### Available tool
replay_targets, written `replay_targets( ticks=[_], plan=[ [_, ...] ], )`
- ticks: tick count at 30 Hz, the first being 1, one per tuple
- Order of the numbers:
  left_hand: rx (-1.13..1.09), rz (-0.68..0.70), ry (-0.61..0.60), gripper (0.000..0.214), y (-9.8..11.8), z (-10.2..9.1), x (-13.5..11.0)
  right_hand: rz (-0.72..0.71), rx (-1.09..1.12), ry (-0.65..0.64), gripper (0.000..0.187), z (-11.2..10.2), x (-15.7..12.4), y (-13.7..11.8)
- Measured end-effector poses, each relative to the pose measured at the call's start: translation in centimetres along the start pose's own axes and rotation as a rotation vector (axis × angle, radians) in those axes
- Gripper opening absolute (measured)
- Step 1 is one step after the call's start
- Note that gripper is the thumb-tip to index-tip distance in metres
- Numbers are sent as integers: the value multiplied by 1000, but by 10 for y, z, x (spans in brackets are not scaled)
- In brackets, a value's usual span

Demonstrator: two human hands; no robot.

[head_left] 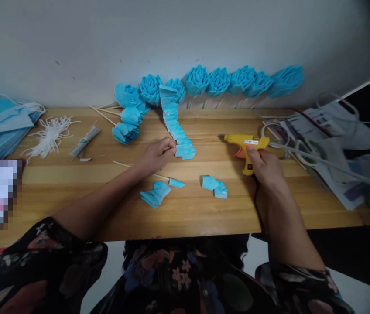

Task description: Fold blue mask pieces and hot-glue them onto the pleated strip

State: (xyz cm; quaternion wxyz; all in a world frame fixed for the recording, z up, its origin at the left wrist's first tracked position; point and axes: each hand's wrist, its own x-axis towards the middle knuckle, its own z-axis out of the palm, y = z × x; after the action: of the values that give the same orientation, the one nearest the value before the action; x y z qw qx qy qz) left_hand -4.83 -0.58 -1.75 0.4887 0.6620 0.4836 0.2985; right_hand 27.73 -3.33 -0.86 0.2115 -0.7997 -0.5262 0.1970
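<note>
My right hand (265,168) is wrapped around a yellow hot glue gun (237,138), which points left above the table. My left hand (160,155) is closed, its fingertips at the near end of a row of overlapping blue petals (173,120). Whether a petal is pinched in them is hidden. Below that hand lies a thin wooden stick with a small blue rolled tip (176,182). Beside the tip is a folded blue piece (156,194), and further right rest two joined blue petals (215,186).
Finished blue flowers (198,80) line the wall, with several more on sticks (126,132) at left. White cords (49,135), a bundle of thin grey strips (84,140) and stacked blue masks (5,126) lie left. Papers and cables (329,144) crowd the right side.
</note>
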Motion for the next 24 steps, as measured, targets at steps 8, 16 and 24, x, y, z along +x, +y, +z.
replay_targets(
  ticks=[8, 16, 24],
  plan=[
    [-224, -65, -24, 14, 1, -7, 1, -33, -392, 263, 54, -28, -30, -17],
    [-283, -34, -69, 25, 0, -5, -2, -621, 315, -226, 24, 18, -25, -72],
    [-269, 11, -109, 29, -1, -2, -2, -638, 453, -506, 29, 39, -7, -90]
  ],
)
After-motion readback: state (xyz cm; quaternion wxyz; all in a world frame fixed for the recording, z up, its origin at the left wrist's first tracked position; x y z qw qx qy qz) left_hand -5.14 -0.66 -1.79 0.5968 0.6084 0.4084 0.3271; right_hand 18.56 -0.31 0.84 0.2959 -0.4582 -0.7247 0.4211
